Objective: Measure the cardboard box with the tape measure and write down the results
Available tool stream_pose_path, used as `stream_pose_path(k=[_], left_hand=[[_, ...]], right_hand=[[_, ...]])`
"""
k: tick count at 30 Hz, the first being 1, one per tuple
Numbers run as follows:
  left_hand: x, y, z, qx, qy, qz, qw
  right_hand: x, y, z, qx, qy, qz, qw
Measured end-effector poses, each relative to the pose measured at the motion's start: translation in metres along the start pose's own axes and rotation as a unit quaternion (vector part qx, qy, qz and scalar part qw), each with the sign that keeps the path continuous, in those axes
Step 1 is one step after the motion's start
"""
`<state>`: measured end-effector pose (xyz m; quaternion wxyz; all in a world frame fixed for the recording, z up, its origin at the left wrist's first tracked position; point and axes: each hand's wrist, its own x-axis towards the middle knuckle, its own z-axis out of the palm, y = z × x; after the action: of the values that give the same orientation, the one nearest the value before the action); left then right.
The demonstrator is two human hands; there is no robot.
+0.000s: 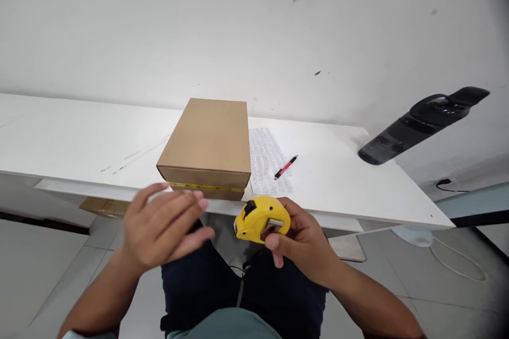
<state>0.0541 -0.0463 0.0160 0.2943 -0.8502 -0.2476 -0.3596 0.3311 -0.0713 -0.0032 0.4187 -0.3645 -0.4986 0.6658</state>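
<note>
In my right hand (304, 241) is a yellow tape measure (260, 212) with a black button on top and a metal clip on its side. It is held in front of the table edge, above my lap. My left hand (159, 225) is in the air to the left of it, fingers stretched out and slightly blurred, holding nothing. Just beyond both hands a closed brown cardboard box (210, 135) sits at the table's front edge. A yellow strip (207, 186) runs across the front side of the box; its left end is partly hidden by my left hand.
Right of the box, a sheet covered in small writing (264, 156) lies under a red and black pen (285, 167). A dark bottle (413, 127) stands near the right end of the white table (326, 190). Behind the table rises a white wall. Cardboard (105, 206) shows below the table at left.
</note>
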Motion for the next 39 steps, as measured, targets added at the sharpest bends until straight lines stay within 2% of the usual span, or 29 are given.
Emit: stream_pose_path(k=[4,6,7,8,10,12,14,16,18,21,25,32,39], left_hand=[[0.007,0.029,0.005,-0.052,-0.022,0.013,0.998],[0.003,0.026,0.008,-0.025,-0.010,0.018,0.999],[-0.002,0.016,0.010,0.003,0.006,0.015,1.000],[-0.010,0.001,0.012,0.042,0.028,0.004,0.999],[-0.030,-0.044,0.017,0.137,0.089,-0.043,0.986],[-0.053,-0.095,0.023,0.236,0.136,-0.085,0.958],[-0.071,-0.137,0.030,0.256,0.132,-0.134,0.948],[-0.081,-0.157,0.037,0.214,0.112,-0.181,0.953],[-0.081,-0.154,0.041,0.132,0.095,-0.236,0.958],[-0.070,-0.123,0.043,-0.013,0.074,-0.305,0.949],[-0.055,-0.088,0.041,-0.131,0.026,-0.294,0.946],[-0.054,-0.087,0.039,-0.109,-0.002,-0.270,0.957],[-0.050,-0.090,0.038,-0.098,0.015,-0.280,0.955]], right_hand=[[0.004,0.004,0.006,0.020,-0.038,0.018,0.999],[0.008,0.007,0.002,0.010,-0.015,0.002,1.000],[0.010,0.007,-0.003,-0.002,0.006,-0.015,1.000],[0.013,0.007,-0.011,-0.017,0.035,-0.036,0.999],[0.021,0.003,-0.030,-0.052,0.107,-0.092,0.989],[0.031,-0.003,-0.051,-0.082,0.192,-0.175,0.962],[0.044,-0.009,-0.067,-0.113,0.256,-0.258,0.925],[0.056,-0.011,-0.077,-0.154,0.276,-0.305,0.898],[0.067,-0.009,-0.080,-0.201,0.262,-0.302,0.894],[0.078,-0.004,-0.074,-0.240,0.228,-0.273,0.903],[0.083,-0.004,-0.061,-0.256,0.190,-0.265,0.910],[0.084,-0.008,-0.058,-0.266,0.190,-0.263,0.908],[0.087,-0.005,-0.059,-0.241,0.189,-0.257,0.916]])
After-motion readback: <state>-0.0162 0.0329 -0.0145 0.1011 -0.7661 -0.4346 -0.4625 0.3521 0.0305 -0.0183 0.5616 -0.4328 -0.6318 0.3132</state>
